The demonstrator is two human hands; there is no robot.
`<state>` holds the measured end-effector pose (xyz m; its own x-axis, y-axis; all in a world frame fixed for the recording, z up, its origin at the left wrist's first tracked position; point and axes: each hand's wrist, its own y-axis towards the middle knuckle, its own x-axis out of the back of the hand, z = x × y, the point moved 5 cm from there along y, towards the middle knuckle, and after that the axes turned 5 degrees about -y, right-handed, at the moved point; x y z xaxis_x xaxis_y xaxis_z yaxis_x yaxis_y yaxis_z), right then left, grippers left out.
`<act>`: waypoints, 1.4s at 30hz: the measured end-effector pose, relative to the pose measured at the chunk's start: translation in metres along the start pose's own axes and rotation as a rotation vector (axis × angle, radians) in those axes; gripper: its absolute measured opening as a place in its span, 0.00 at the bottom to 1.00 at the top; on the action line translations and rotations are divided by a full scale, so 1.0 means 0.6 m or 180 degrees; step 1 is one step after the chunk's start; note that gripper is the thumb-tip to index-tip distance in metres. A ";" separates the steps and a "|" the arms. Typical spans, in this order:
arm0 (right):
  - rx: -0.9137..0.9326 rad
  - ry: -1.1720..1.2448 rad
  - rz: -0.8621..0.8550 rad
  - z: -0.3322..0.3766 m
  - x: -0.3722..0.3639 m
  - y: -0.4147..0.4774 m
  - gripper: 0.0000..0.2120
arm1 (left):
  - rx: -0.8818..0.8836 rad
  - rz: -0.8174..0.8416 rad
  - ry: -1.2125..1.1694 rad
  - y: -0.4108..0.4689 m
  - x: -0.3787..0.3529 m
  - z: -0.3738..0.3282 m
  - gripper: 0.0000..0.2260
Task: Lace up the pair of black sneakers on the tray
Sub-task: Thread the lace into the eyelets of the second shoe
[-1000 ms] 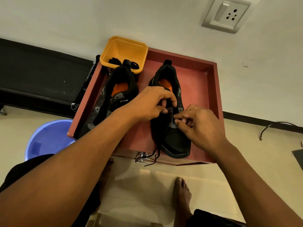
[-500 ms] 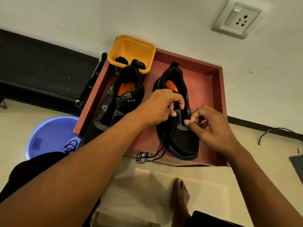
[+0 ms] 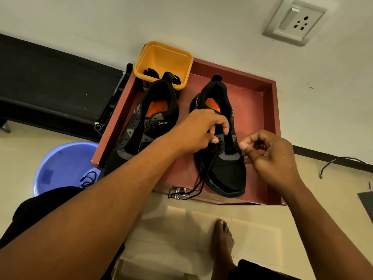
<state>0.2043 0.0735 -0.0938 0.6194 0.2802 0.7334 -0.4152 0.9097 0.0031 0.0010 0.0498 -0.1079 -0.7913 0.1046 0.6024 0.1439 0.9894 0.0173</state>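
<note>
A cream wall (image 3: 181, 21) carries a socket plate (image 3: 294, 21) high on the right and a dark skirting (image 3: 323, 153) at its foot. A black bench (image 3: 50, 87) stands against it on the left, a blue tub (image 3: 60, 166) sits on the pale tiled floor (image 3: 242, 239), and a cable (image 3: 341, 160) lies rightward.

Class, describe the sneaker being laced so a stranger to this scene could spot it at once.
Find the red tray by the wall, a yellow tub at its far corner. Of the two black sneakers in it, take the right sneaker, away from the tub. Only it has the left hand and right hand at it, and a black lace trailing past its toe.
</note>
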 end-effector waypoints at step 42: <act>0.0099 -0.0087 0.0078 0.004 0.016 0.015 0.06 | 0.0041 0.0065 -0.0019 0.007 -0.005 0.000 0.14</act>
<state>0.2048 0.0839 -0.0848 0.5907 0.2934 0.7517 -0.4509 0.8926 0.0059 0.0042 0.0538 -0.1100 -0.7919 0.1254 0.5976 0.1525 0.9883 -0.0054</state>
